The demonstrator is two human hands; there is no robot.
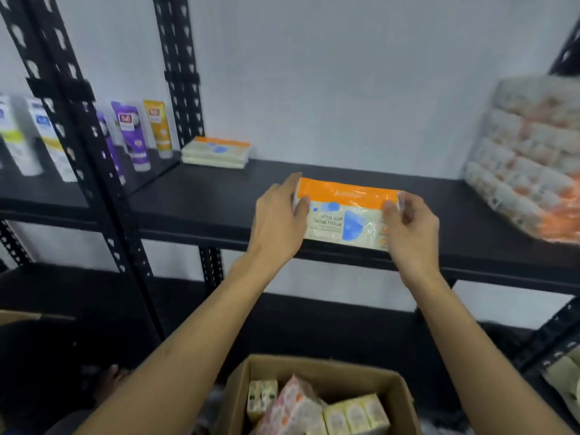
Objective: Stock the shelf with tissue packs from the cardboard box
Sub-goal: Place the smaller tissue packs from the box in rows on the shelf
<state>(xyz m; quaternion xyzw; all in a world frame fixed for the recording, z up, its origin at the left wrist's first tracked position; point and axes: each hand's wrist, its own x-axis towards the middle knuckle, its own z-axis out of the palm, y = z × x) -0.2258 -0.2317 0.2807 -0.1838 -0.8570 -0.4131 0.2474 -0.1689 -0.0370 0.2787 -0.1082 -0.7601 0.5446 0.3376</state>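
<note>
Both hands are on one tissue pack (342,215), the orange-topped "ultra soft facial tissue" one. The left hand (276,221) has its grip clamped on the pack's 9 o'clock end, thumb on the top face and fingers wrapped behind. The right hand (411,229) does the same at the 3 o'clock end, thumb pressing the top, fingers curled round the crinkly wrap. So neither grip is loose; both are grasping the same pack.

The pack sits right at the front lip of the black shelf (219,196), its near edge about flush with that lip. I can't tell if it's fully resting on the board or a hair above it.

Room-wise: there's a wide bare stretch of shelf behind the pack, towards 12 o'clock up to the white wall, plus open board on both sides. At 10 o'clock, back by the upright post (180,73), is a short stack of tissue packs (216,152); it looks like two or three, too blurry to count for sure. At 3 o'clock a big plastic-wrapped bundle (527,158) leans in from the right edge, well apart from the held pack.

On the next bay at 9 o'clock stand several tubes (133,136): I count about five, though one is half hidden by the frame.

Down at 6 o'clock is the open cardboard box (317,368) with more packs inside, at least four visible.
</note>
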